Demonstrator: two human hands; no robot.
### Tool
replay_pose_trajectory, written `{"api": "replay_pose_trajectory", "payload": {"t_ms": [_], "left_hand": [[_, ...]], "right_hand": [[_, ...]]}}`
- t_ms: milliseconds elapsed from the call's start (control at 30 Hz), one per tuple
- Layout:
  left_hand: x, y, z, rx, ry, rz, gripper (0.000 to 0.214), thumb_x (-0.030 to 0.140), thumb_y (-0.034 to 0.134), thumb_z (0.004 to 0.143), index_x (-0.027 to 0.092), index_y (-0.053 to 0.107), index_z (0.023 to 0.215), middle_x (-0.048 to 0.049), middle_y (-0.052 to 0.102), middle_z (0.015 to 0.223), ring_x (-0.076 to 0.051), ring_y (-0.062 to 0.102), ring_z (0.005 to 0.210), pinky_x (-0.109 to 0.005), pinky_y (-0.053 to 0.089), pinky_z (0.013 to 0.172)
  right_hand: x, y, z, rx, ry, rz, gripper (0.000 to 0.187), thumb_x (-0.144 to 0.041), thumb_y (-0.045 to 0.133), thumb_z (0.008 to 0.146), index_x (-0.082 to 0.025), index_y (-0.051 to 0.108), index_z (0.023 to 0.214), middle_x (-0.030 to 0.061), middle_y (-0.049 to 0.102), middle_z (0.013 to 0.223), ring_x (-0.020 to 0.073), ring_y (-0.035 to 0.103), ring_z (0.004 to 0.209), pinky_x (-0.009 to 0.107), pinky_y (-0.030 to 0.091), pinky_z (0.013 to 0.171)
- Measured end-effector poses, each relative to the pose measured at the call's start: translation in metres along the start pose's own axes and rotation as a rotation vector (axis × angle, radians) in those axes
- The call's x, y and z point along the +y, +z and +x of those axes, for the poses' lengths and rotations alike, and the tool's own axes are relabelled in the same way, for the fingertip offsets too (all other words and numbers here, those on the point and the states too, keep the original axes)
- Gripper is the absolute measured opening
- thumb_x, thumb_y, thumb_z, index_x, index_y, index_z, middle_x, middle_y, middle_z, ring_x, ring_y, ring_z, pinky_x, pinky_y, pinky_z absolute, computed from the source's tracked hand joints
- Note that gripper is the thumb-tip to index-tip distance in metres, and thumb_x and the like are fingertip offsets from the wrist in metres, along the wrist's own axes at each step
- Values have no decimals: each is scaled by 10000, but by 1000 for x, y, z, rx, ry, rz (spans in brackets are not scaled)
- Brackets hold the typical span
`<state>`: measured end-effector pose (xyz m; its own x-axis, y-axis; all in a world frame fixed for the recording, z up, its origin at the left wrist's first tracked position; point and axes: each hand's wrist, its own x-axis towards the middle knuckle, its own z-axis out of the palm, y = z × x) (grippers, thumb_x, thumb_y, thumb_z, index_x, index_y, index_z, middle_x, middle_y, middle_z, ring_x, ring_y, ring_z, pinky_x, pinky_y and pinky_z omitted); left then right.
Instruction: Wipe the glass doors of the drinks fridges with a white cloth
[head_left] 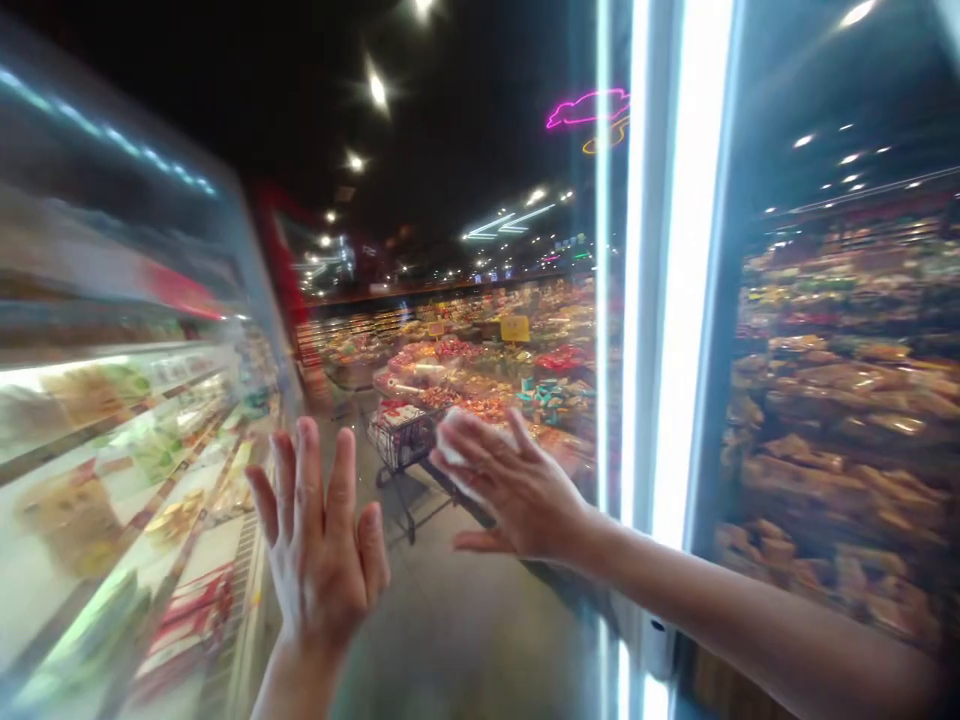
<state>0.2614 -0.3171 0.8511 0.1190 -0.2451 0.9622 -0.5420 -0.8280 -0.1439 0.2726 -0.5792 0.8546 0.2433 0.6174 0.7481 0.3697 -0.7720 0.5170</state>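
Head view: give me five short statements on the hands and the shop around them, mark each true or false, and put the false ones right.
1. The left hand is raised with its fingers extended. True.
2. The right hand is clenched into a fist. False: its fingers are extended.
3. The shopping cart lies on its side. False: it stands upright on the floor.
4. The right forearm crosses in front of a bright upright light strip. True.
5. A yellow sign shows among the displayed goods. True.
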Motion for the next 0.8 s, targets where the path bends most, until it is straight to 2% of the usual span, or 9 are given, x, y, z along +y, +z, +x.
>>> {"api": "replay_pose_trajectory", "payload": {"t_ms": [100, 167, 333, 467, 500, 600, 667, 700, 800], "left_hand": [[16, 9, -2, -15, 40, -15, 751, 197, 490, 969, 233, 176, 1650, -21, 69, 1753, -265, 41, 1625, -502, 0, 1331], [24, 15, -3, -33, 63, -13, 769, 185, 508, 956, 216, 178, 1650, -32, 69, 1752, -269, 33, 1625, -502, -6, 1332], [39, 26, -13, -96, 105, 1, 796, 174, 529, 945, 204, 162, 1651, -35, 54, 1748, -250, 0, 1626, -494, -42, 1330], [37, 25, -37, -122, 119, 73, 827, 167, 562, 928, 242, 165, 1650, -16, 15, 1747, -240, -91, 1619, -525, -105, 1310], [34, 24, -43, -129, 119, 98, 843, 168, 578, 920, 251, 165, 1649, -18, -2, 1746, -246, -118, 1615, -546, -116, 1303], [22, 14, -61, -174, 126, 147, 884, 182, 620, 901, 288, 159, 1648, -30, -22, 1741, -269, -153, 1605, -620, -138, 1276], [9, 3, -74, -210, 112, 157, 889, 190, 626, 900, 326, 158, 1644, -25, 12, 1739, -281, -139, 1604, -656, -130, 1266], [1, -4, -81, -221, 96, 163, 888, 194, 624, 900, 345, 159, 1641, -18, 35, 1739, -282, -127, 1605, -664, -123, 1266], [-29, -26, -103, -244, 17, 190, 902, 188, 623, 895, 379, 146, 1637, -12, 76, 1740, -286, -112, 1604, -681, -110, 1266]], "right_hand": [[25, -2, -28, 128, 376, -54, 996, -651, 482, 964, -166, -29, 1669, 176, 127, 1721, 400, 157, 1592, 701, 175, 1266], [33, -4, -40, 187, 515, -60, 992, -633, 456, 979, -136, -64, 1662, 202, 53, 1727, 430, 80, 1592, 742, 160, 1243], [11, 6, -65, 44, 227, 35, 1103, -745, 525, 897, -158, -4, 1666, 160, 169, 1721, 374, 122, 1604, 704, 255, 1240], [-3, 18, -73, 177, 524, 0, 1082, -600, 596, 900, -199, -58, 1662, 122, 32, 1720, 436, 141, 1576, 734, 190, 1250], [-12, 22, -72, 189, 532, -10, 1087, -615, 584, 893, -185, -52, 1662, 120, 35, 1713, 433, 120, 1577, 729, 188, 1255], [-52, 35, -65, 139, 294, -4, 1022, -762, 407, 903, -187, 51, 1669, 37, 184, 1689, 262, 71, 1603, 559, 193, 1318], [-71, 35, -59, 106, 160, 34, 923, -753, 340, 939, -231, 120, 1668, -34, 255, 1665, 150, 74, 1600, 424, 123, 1340], [-75, 33, -56, 105, 154, 51, 893, -719, 372, 954, -240, 126, 1667, -35, 242, 1668, 144, 70, 1599, 417, 65, 1341], [-73, 31, -47, 107, 329, 70, 968, -624, 528, 951, -177, 50, 1665, 69, 68, 1708, 276, -2, 1605, 607, -38, 1307]]}}
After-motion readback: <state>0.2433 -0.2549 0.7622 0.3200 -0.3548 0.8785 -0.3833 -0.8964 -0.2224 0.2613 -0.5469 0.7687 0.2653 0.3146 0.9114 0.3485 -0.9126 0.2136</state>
